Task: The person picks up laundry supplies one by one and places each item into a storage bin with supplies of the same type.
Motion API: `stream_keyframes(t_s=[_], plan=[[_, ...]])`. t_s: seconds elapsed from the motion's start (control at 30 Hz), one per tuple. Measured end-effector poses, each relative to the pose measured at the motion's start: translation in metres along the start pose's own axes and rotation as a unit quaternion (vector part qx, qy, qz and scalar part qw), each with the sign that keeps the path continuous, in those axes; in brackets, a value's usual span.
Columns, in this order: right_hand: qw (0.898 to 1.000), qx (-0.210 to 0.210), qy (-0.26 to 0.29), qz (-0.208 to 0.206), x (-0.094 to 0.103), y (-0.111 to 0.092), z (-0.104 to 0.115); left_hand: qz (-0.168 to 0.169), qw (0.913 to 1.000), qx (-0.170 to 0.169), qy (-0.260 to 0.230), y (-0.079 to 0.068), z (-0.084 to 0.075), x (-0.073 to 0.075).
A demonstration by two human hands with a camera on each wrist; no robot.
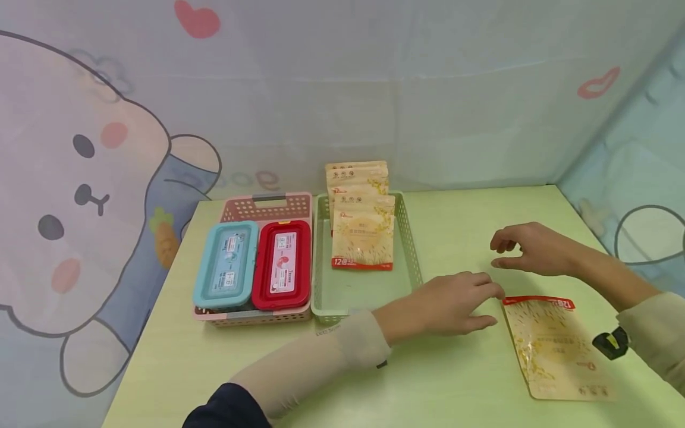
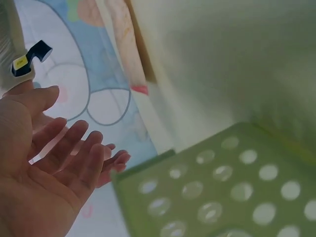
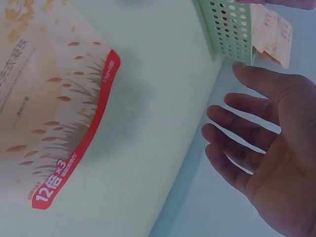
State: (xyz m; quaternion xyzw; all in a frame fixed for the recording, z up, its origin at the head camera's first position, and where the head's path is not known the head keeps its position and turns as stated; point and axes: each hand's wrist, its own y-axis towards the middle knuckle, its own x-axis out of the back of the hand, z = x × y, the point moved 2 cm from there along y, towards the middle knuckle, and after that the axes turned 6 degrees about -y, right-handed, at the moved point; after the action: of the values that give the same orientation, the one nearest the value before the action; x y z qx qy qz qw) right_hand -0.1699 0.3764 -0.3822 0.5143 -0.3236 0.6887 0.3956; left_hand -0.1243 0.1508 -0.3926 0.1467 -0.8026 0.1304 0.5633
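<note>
A flat yellow pouch (image 1: 556, 351) with a red strip lies on the table at the right, its printing upside down in the head view. Just left of its red edge is my left hand (image 1: 455, 304), fingers loosely spread and holding nothing. Beyond that edge, my right hand (image 1: 535, 249) hovers with relaxed, slightly bent fingers, also free of any object. The right wrist view shows the pouch's red strip (image 3: 81, 148) well apart from the right hand (image 3: 276, 133). In the left wrist view, the left hand (image 2: 54, 168) has its fingers extended beside the green basket (image 2: 197, 182).
Several similar pouches (image 1: 364, 232) lean overlapping in the light green basket (image 1: 409, 255). To its left, a pink basket (image 1: 257, 321) holds a light blue lidded box (image 1: 227, 264) and a red lidded box (image 1: 282, 264). Behind the table (image 1: 460, 214) hangs a printed curtain (image 1: 455, 95).
</note>
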Motion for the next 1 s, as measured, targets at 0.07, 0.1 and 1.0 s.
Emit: stream_keyframes(t_s=[0.07, 0.1, 1.0], plan=[[1.000, 0.000, -0.001, 0.007, -0.002, -0.001, -0.002, 0.005, 0.9998, -0.006, 0.016, 0.002, -0.002, -0.004], [1.000, 0.002, -0.001, 0.009, -0.003, -0.001, -0.003, 0.005, 0.9996, -0.010, 0.025, 0.003, -0.002, -0.007], [0.997, 0.028, 0.044, 0.061, -0.034, -0.053, -0.044, -0.012, 0.9606, -0.109, 0.255, 0.034, -0.026, -0.079]])
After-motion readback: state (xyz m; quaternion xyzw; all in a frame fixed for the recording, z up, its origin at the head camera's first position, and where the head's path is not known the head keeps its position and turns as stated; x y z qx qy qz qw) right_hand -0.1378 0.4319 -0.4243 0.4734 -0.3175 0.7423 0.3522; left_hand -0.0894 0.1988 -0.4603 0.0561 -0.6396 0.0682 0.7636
